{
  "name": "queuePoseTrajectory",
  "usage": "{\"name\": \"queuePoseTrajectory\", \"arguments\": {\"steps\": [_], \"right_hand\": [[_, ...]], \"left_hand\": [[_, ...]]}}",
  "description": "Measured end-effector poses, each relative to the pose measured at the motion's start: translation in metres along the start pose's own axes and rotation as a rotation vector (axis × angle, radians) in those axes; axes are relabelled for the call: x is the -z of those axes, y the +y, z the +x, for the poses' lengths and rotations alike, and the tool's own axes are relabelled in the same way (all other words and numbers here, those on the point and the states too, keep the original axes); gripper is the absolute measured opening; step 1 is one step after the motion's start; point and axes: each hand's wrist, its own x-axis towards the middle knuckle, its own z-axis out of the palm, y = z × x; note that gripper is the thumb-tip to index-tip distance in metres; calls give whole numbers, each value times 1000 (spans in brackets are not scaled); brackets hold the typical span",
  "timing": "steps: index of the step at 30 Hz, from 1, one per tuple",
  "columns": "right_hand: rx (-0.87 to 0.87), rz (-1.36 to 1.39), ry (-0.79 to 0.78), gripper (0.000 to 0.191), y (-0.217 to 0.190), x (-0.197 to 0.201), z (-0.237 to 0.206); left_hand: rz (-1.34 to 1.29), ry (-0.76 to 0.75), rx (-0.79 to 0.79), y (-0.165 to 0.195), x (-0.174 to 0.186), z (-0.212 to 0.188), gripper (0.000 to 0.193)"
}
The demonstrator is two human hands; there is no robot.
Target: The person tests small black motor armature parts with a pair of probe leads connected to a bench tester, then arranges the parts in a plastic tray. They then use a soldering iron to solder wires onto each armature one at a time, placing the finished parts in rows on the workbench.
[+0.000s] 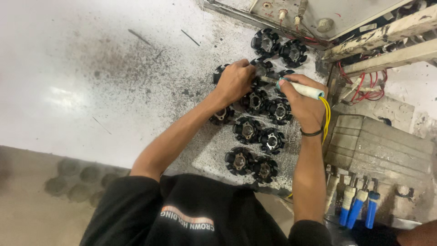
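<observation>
both forearms bare, reaching forward and converging. left hand (234, 81) palm down, fingers curled closed, knuckles up. right hand (302, 102) closed in a pen-style grip, thumb on top, wrist bent slightly inward with a dark band around it. hands sat near each other, not touching.

The left hand (235, 82) covers most of the black round part (263, 69) under it, so how its fingers grip cannot be told, and the tip of the pale-handled tool (298, 88) in the right hand (304, 105) is lost between the two hands. The grey box (314, 16) at the top and the three blue-handled tools (358, 207) at the lower right are partly cut off or hidden. A bare arm (421, 236) at the bottom right corner runs out of the picture.
</observation>
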Motion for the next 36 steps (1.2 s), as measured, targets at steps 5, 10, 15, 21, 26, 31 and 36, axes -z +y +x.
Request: {"name": "queuePoseTrajectory", "arguments": {"steps": [5, 10, 15, 21, 26, 31, 36], "right_hand": [[45, 466, 171, 26, 51, -1, -39], [99, 339, 311, 28, 86, -29, -111], [138, 249, 311, 27, 87, -30, -138], [31, 288, 288, 27, 79, -32, -139], [27, 281, 281, 27, 74, -30, -138], [23, 253, 257, 27, 56, -29, -131], [40, -57, 117, 26, 21, -13, -119]], "left_hand": [[-5, -29, 121, 10, 33, -24, 13], [142, -24, -23, 33, 45, -64, 35], [102, -146, 38, 41, 39, -80, 27], [142, -112, 1, 41, 28, -80, 24], [126, -111, -14, 40, 25, -79, 21], [104, -161, 2, 38, 23, -77, 17], [102, -166, -45, 40, 21, -75, 26]]}}
